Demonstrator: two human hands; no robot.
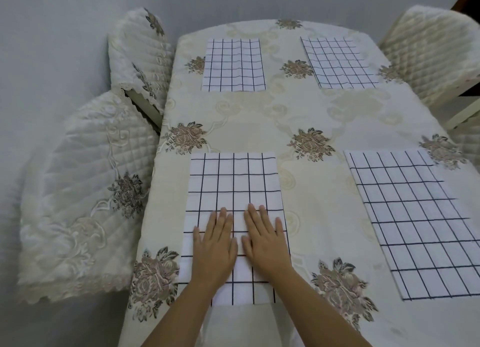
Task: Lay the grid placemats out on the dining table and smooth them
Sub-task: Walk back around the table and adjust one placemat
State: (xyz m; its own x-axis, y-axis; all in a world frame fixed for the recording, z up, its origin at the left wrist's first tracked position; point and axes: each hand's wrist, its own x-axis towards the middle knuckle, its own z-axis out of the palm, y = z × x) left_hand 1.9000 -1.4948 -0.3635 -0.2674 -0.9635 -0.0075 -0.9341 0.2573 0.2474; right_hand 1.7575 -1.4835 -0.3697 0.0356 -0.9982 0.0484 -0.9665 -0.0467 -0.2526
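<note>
Placemats in a black-on-white grid lie at all four places of the worktop (259, 112), which is draped in a cream floral tablecloth (324, 185), as we smooth the one nearest us. Our left hand (215, 245) and right hand (265, 242) rest palm-down, side by side, on the near-left placemat (233, 185). The fingers are straight and slightly spread and the thumbs nearly touch, pressing the fabric flat and gripping nothing. That mat sits toward the near-left corner, its near end at or just over the near edge; we cannot tell which. The near-right placemat (415, 216) lies flat toward the near-right corner, well apart from the one under our hands. The far-left placemat (233, 66) and the far-right placemat (337, 63) lie near the far edge, one toward each corner. We judge the laying-out done: four mats are spread open, and none in view is folded or stacked. What is left, by our reading, is smoothing. The part of the near-left mat beyond our fingertips looks flat already, and the stretch under our palms is the part in hand. The far-left mat shows faint ripples in its grid lines and may want a pass. The far-right one looks flat from here, though it is small in the view. Quilted, embroidered covers dress the chairs (78, 190) drawn up along the left and right edges.
</note>
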